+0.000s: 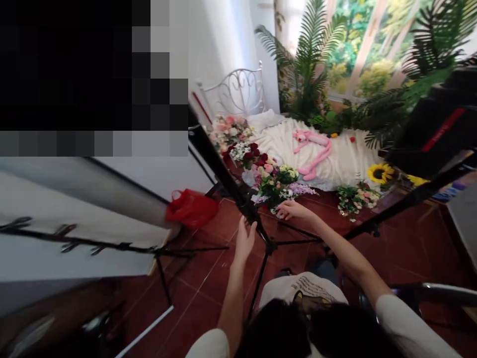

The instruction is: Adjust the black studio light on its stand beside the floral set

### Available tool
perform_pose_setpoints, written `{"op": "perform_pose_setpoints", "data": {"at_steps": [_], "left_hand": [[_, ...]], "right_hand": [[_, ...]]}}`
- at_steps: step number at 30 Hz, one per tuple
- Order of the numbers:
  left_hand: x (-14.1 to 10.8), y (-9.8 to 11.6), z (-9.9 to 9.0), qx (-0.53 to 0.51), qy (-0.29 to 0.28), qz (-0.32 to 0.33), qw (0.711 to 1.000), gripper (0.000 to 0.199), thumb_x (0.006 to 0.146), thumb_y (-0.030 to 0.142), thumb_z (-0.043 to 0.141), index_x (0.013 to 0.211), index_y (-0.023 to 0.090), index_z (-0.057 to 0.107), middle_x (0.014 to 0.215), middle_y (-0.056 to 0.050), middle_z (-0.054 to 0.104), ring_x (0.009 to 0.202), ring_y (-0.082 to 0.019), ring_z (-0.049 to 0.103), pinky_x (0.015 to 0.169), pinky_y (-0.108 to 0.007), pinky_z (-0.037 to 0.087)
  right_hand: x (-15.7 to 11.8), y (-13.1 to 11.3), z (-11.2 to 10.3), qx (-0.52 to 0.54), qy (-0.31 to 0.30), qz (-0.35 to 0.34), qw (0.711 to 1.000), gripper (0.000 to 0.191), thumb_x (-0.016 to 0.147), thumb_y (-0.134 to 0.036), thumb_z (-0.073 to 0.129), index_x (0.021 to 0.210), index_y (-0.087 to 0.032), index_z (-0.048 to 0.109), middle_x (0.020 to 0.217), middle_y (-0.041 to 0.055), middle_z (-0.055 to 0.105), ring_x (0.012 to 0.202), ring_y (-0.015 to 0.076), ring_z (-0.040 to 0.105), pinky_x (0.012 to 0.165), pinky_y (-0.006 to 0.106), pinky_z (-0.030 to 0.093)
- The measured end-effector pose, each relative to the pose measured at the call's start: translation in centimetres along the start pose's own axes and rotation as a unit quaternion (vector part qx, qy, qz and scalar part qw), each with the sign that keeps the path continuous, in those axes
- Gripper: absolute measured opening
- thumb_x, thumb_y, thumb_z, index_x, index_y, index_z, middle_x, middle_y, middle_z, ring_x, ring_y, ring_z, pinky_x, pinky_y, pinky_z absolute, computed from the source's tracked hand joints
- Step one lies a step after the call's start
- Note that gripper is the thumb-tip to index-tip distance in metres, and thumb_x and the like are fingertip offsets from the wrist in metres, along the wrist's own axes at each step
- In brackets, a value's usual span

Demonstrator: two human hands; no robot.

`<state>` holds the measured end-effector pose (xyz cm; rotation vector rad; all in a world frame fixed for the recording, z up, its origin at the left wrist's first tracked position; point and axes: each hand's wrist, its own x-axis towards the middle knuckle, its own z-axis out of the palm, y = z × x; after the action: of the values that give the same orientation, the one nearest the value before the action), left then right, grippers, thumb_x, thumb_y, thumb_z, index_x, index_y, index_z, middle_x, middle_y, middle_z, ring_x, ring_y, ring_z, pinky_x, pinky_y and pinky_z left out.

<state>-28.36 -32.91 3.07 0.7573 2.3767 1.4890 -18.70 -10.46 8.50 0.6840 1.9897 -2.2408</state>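
Note:
A black light stand (223, 174) rises in front of me, leaning to the upper left in view, with its legs spread on the floor. My left hand (246, 238) is at the left of the pole, fingers stretched up and thumb apart, beside the collar. Whether it touches the pole I cannot tell. To the right of the pole, my right hand (296, 210) reaches out with its fingers loosely bent and apart, nothing visible in them. Beyond it lie bunches of artificial flowers (274, 184).
A bed with a cream cover (346, 164) holds a pink plush toy (320, 144). At left are a red bag (192, 208) and another stand with clips (122, 246). Black equipment (428, 129) and a pole (395, 209) stand at right, palm fronds (313, 54) behind.

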Motion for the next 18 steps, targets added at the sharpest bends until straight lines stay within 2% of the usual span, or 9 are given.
{"op": "perform_pose_setpoints", "data": {"at_steps": [2,5,7,10,12,14,16,18], "left_hand": [[0.0,1.4,0.9,-0.055,0.048,0.030,0.997,0.054,0.091,0.058,0.034,0.127,0.020,0.045,0.127,-0.012,0.058,0.119,-0.019,0.056,0.104,-0.035,0.041],[0.1,2.6,2.4,-0.090,0.094,0.012,0.991,0.054,0.093,0.057,0.027,0.127,0.018,0.045,0.123,-0.013,0.059,0.117,-0.020,0.056,0.103,-0.035,0.043],[0.1,2.8,3.1,-0.098,0.119,0.006,0.988,0.052,0.094,0.056,0.027,0.126,0.019,0.046,0.122,-0.013,0.059,0.116,-0.020,0.056,0.102,-0.034,0.043],[0.2,2.3,3.6,-0.094,0.145,0.016,0.985,0.050,0.095,0.052,0.028,0.127,0.019,0.046,0.124,-0.013,0.058,0.119,-0.019,0.054,0.105,-0.034,0.041],[0.4,1.9,3.8,-0.089,0.157,0.017,0.983,0.050,0.095,0.051,0.028,0.127,0.018,0.046,0.127,-0.013,0.056,0.122,-0.019,0.051,0.107,-0.034,0.038],[0.7,1.6,4.0,-0.085,0.165,0.014,0.983,0.051,0.095,0.051,0.028,0.128,0.017,0.047,0.129,-0.013,0.055,0.125,-0.019,0.049,0.109,-0.033,0.036],[0.8,1.5,4.1,-0.082,0.169,0.013,0.982,0.053,0.095,0.053,0.028,0.128,0.017,0.047,0.130,-0.014,0.054,0.126,-0.018,0.048,0.110,-0.033,0.035],[1.0,1.4,4.2,-0.080,0.174,0.018,0.981,0.054,0.094,0.054,0.026,0.128,0.017,0.048,0.129,-0.014,0.054,0.125,-0.018,0.049,0.110,-0.032,0.036]], "right_hand": [[3.0,-2.6,1.5,-0.108,-0.056,-0.027,0.992,0.017,0.080,-0.033,0.066,0.079,-0.017,0.064,0.065,0.0004,0.070,0.051,0.0091,0.060,0.047,0.017,0.049],[6.7,-6.3,3.2,-0.215,-0.123,-0.015,0.969,0.015,0.071,-0.029,0.075,0.074,-0.016,0.067,0.057,-0.0017,0.066,0.045,0.0093,0.057,0.050,0.020,0.051],[8.5,-8.5,3.9,-0.263,-0.191,0.045,0.945,0.017,0.063,-0.023,0.079,0.071,-0.014,0.068,0.056,0.0001,0.067,0.046,0.0113,0.059,0.051,0.023,0.052],[10.1,-11.1,4.6,-0.299,-0.279,0.175,0.896,0.021,0.056,-0.012,0.080,0.074,-0.009,0.069,0.065,0.0056,0.071,0.056,0.0150,0.065,0.054,0.025,0.053],[10.6,-12.2,5.0,-0.283,-0.283,0.243,0.884,0.026,0.051,-0.003,0.079,0.074,-0.007,0.068,0.068,0.0074,0.072,0.060,0.0172,0.067,0.058,0.030,0.055],[10.8,-12.5,5.3,-0.271,-0.269,0.277,0.882,0.030,0.047,0.004,0.077,0.073,-0.006,0.067,0.068,0.0067,0.071,0.062,0.0188,0.068,0.062,0.035,0.057],[11.1,-12.3,5.4,-0.274,-0.257,0.239,0.896,0.032,0.044,0.008,0.075,0.072,-0.007,0.066,0.066,0.0039,0.071,0.061,0.0179,0.069,0.065,0.036,0.057],[11.4,-11.7,5.3,-0.282,-0.230,0.126,0.923,0.032,0.043,0.008,0.074,0.069,-0.008,0.065,0.063,-0.0001,0.070,0.057,0.0146,0.067,0.064,0.033,0.057]]}}
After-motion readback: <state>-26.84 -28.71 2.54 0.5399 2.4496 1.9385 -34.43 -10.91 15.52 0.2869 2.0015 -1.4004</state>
